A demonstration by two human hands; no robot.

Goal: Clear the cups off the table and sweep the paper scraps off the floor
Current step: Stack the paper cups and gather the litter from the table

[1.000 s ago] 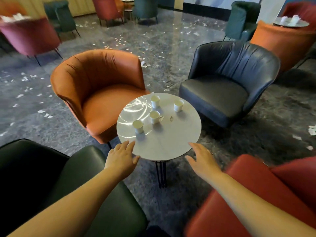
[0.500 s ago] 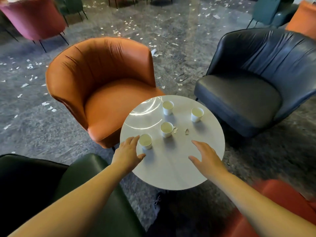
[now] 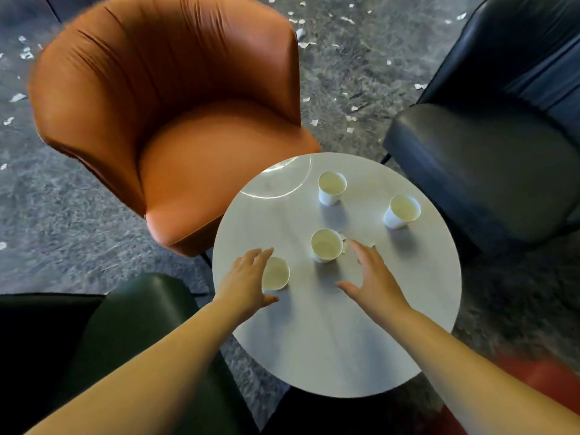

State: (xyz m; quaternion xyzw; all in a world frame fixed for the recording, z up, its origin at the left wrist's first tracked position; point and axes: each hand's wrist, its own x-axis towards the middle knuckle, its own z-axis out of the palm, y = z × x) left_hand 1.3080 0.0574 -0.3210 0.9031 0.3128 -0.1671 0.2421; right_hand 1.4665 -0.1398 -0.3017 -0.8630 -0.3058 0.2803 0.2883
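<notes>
Both hands have advanced over the round white marble-look surface (image 3: pixel 329 340) since a second ago, when they hovered at its near rim, and the view has closed in so the top now fills the middle of the picture. At about 8 o'clock on the surface, the left hand (image 3: pixel 243 282) has its fingers spread around the left side of the nearest white paper cup (image 3: pixel 276 274), thumb at the near side; the fingers look open and I cannot tell whether they touch the wall yet. Reaching in from 5 o'clock, the right hand (image 3: pixel 372 277) is open too, fingers apart, holding nothing, just to the right of the middle white paper cup (image 3: pixel 326 245) standing near the centre. Two small torn paper bits (image 3: pixel 372 244) lie just beyond its fingertips. A third white paper cup (image 3: pixel 332 187) stands at 12 o'clock and a fourth white paper cup (image 3: pixel 402 211) at 2 o'clock, both upright and untouched. All four cups are therefore on the surface, so the clearing has only begun; the likely step in hand is a two-handed pick, one cup each. White paper scraps (image 3: pixel 350 119) litter the grey speckled floor (image 3: pixel 62 215) beyond the orange leather armchair (image 3: pixel 175 114) at 10 o'clock and beside the black leather armchair (image 3: pixel 489 158) at 2 o'clock, so the sweeping is all left to do.
</notes>
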